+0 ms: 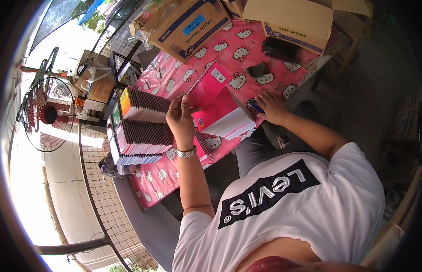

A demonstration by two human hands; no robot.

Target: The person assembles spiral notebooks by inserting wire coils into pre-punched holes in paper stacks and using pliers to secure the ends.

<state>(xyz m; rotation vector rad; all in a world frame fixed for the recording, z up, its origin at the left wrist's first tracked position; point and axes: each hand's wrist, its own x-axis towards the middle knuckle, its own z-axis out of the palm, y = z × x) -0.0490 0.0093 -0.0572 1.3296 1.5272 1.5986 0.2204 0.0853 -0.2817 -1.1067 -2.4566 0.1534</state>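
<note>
A pink spiral notebook (210, 82) lies on the table with its coil along the left edge. Against its near end stands a thick pink-covered stack of pages (221, 115), white page edges facing me. My left hand (180, 119) is at the lower end of the coil, fingers curled and thumb pressed in. Whatever it pinches is too small to make out. My right hand (271, 108) is at the right side of the stack, fingers bent over a small blue object (255, 106). Most of that object is hidden, and its kind is unclear.
Rows of stacked spiral notebooks (145, 131) stand left of my left hand on the pink patterned tablecloth (150, 181). Cardboard boxes (188, 34) sit at the back. Near them are a dark bundle (280, 49) and a dark round object (256, 70). A fan (48, 114) is at far left.
</note>
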